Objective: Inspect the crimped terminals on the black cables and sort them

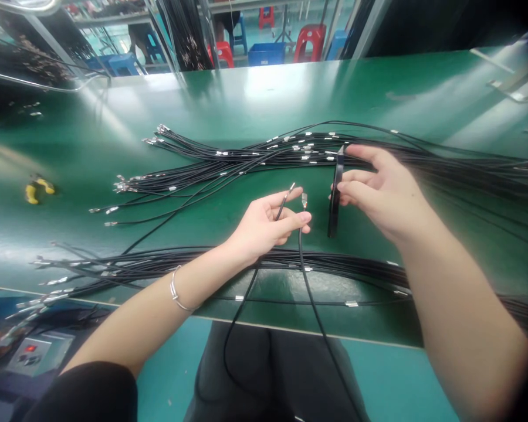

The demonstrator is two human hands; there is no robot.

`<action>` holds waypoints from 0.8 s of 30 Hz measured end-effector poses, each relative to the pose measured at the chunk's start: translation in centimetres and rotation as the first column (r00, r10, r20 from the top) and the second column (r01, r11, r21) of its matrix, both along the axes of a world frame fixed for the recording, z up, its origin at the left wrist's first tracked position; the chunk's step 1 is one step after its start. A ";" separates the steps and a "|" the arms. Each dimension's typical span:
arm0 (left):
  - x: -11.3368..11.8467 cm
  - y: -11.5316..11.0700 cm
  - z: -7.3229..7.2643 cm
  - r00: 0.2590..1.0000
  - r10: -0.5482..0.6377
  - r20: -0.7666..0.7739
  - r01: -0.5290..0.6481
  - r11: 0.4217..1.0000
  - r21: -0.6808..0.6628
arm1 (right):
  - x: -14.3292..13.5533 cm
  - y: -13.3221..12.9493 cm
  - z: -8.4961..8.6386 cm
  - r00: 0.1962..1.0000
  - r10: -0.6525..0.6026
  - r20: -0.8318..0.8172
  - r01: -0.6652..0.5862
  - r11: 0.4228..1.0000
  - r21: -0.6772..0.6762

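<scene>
My left hand (275, 223) is closed, pinching a black cable (303, 246) between thumb and fingers. Its flat metal terminal (305, 201) sticks up past the thumb. A second cable end (286, 199) with a metal tip pokes out between the fingers; whether both ends belong to one cable I cannot tell. To the right, my right hand (374, 187) grips a slim black tool (335, 199), held nearly upright, with a silvery pointed tip near the index finger. A small gap separates the tool from the terminal. Its exact kind is unclear.
Bundles of black cables (246, 155) with metal ends lie across the green table (264, 102). Another bundle (193, 253) runs along the near edge. Yellow-handled pliers (39, 189) rest at left. A box with a red switch (39, 351) stands lower left. Stools (310, 42) are beyond.
</scene>
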State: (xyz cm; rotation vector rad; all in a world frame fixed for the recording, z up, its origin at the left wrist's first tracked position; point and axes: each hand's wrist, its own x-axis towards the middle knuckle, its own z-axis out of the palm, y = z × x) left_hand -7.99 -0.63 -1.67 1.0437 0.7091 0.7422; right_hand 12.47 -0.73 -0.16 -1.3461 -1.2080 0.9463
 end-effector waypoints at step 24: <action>-0.1 -0.2 0.9 0.985 -0.024 0.169 0.016 0.999 0.049 | -2.7 -1.6 0.4 0.989 0.143 0.045 -0.147 0.866 0.478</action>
